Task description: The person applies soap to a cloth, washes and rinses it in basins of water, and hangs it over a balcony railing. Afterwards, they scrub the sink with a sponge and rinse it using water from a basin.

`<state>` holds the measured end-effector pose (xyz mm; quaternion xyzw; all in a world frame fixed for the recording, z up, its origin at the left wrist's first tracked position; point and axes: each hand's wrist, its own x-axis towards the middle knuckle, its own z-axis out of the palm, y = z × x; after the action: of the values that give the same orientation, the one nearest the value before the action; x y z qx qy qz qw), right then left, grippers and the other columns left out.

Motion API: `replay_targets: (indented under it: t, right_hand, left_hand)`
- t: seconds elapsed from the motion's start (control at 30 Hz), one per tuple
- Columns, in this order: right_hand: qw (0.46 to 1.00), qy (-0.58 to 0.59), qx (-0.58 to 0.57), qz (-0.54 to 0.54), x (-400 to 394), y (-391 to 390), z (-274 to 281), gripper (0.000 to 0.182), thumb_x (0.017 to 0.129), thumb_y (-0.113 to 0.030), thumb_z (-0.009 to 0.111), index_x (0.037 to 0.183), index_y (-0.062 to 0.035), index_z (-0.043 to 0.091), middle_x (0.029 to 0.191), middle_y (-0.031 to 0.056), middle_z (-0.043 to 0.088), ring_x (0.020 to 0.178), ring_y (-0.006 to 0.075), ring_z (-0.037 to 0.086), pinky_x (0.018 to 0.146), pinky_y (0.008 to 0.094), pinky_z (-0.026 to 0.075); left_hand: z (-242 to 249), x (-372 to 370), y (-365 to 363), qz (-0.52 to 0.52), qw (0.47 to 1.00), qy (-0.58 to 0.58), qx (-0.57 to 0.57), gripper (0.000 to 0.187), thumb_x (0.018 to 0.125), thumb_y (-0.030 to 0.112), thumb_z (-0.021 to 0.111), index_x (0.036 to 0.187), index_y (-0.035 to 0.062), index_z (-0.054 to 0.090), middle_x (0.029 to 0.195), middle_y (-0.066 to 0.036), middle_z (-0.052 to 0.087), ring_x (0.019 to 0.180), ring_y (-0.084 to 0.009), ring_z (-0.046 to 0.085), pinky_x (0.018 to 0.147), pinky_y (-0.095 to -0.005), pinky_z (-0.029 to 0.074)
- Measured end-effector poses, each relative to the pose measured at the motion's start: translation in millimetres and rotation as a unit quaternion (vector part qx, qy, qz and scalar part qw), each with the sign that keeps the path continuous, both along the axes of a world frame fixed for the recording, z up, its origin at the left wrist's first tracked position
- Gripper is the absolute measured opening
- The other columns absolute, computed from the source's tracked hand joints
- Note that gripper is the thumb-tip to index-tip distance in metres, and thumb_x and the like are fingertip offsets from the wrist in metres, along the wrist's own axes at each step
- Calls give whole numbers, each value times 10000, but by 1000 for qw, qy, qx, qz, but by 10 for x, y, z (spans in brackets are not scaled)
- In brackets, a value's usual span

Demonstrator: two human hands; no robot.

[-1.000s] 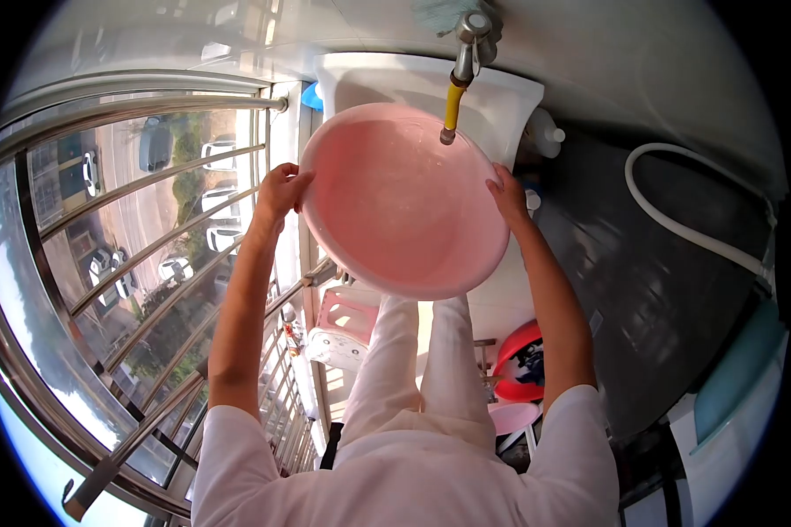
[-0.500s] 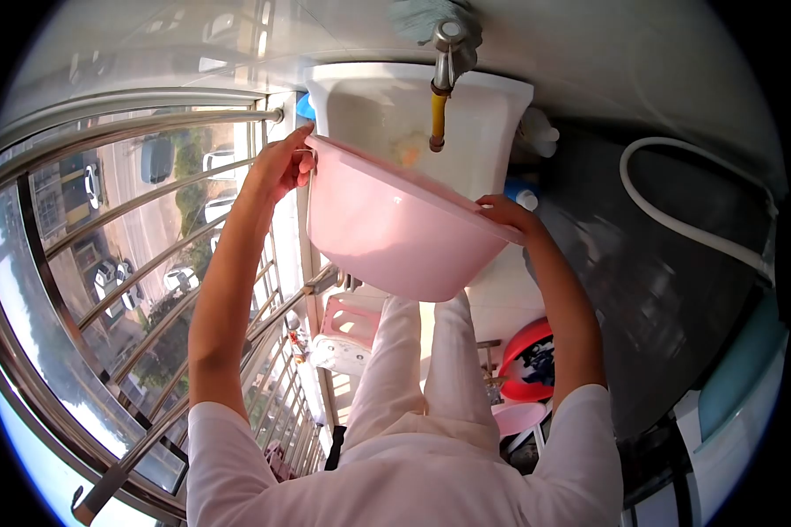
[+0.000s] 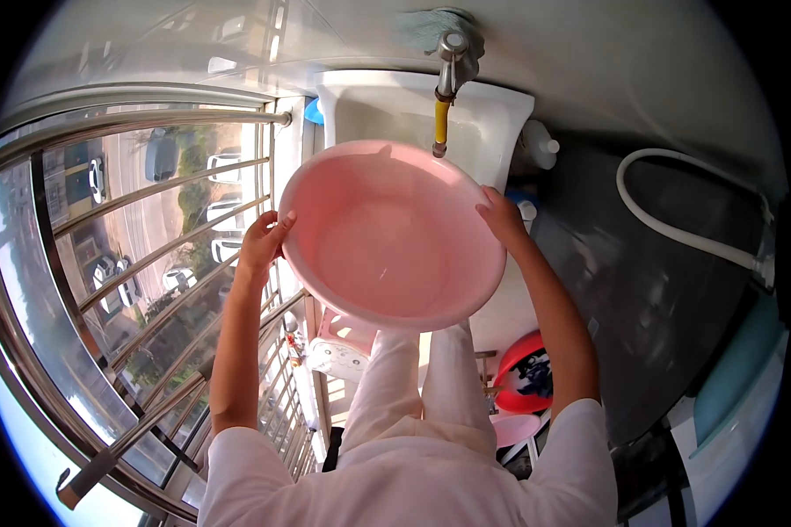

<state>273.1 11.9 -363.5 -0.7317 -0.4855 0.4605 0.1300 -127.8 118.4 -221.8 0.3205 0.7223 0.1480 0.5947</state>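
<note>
Between my two hands is a round pink plastic basin [image 3: 387, 237], its inside facing up toward me. It looks wet, with nothing lying in it. My left hand [image 3: 265, 241] is closed on the left rim, thumb over the edge. On the opposite rim, my right hand [image 3: 503, 217] grips with the fingers mostly hidden beneath. The basin overlaps the front of a white sink [image 3: 488, 127]. A metal tap [image 3: 448, 66] with a yellow hose end [image 3: 440, 123] hangs over the sink, just beyond the basin's far rim.
Metal window railings [image 3: 149, 198] run along the left. Right of the sink stand a white bottle [image 3: 538, 145] and a dark surface with a white hose [image 3: 677, 228]. On the floor are a pink stool [image 3: 338, 351] and a red basin [image 3: 505, 397] holding dark cloth.
The pink basin has turned from tipped over the sink to nearly level, its inside now showing. It came back toward me, and my left hand moved down with it.
</note>
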Motion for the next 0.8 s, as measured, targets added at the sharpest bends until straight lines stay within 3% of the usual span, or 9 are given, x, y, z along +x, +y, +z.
replay_targets:
  t: [0.03,0.27,0.37,0.43,0.53,0.57,0.67,0.73,0.8]
  right_hand:
    - [998,-17,50,-40,-7,74,71,460,842,-150,609,1274,-51,486,1056,228,625,900,375,614,781,393,489]
    - [966,-86,219,-104,68,272,-221,584,869,-107,584,1397,-102,336,1081,216,617,854,357,638,751,394,511]
    - [987,-18,69,-143,64,340,-66,586,861,-98,592,1389,-67,341,1202,223,554,998,340,605,856,393,482]
    - [965,-122,221,-74,49,406,56,586,857,-109,604,1381,-46,348,1290,219,483,1114,342,532,935,401,430]
    - [906,-100,406,-71,-121,736,767,573,854,-151,629,1356,-29,382,1403,194,364,1263,349,392,1038,419,331]
    - [876,-92,468,-70,-205,900,1093,570,852,-164,638,1349,-29,393,1384,186,390,1249,350,406,1030,422,337]
    - [810,-55,582,-55,-433,1367,1733,472,852,-167,647,1278,-43,490,1358,151,435,1208,323,459,986,400,385]
    - [826,-11,564,-24,-514,1616,1696,392,855,-149,640,1223,-56,545,1333,142,472,1161,295,506,938,378,425]
    - [826,6,564,-4,-485,1733,1644,325,858,-127,631,1175,-67,587,1300,131,510,1113,270,546,897,358,458]
  left_hand:
    - [-44,-59,-29,-84,996,43,-2,524,798,349,739,1093,-36,540,759,-82,652,581,-112,590,491,-231,431]
    - [-1356,-144,-188,-97,993,28,63,499,844,169,659,1239,-48,447,940,-108,652,817,-139,608,686,-278,481]
    - [-1723,-27,-88,-89,993,59,49,524,848,174,658,1271,-30,427,984,-110,642,856,-166,606,731,-298,480]
    - [-1795,94,-34,-76,993,85,29,512,815,148,670,1246,-30,460,988,-150,633,900,-260,630,804,-334,495]
    - [-1593,448,-5,-191,849,344,353,509,796,130,670,1243,-7,471,1127,-192,574,1000,-334,590,870,-384,473]
    - [-1447,609,44,-173,860,271,397,481,785,109,663,1230,32,498,1229,-185,510,1050,-369,545,900,-408,447]
    - [-1470,1182,94,-143,943,78,291,329,827,172,645,1119,32,586,1094,-133,620,996,-285,598,860,-348,461]
    - [-1729,1539,167,-59,987,-94,117,311,870,226,633,1112,35,586,1048,-76,635,943,-195,599,843,-323,463]
    - [-1720,1872,267,54,964,-252,-61,282,945,278,515,1092,41,558,990,-82,635,870,-191,606,792,-337,484]
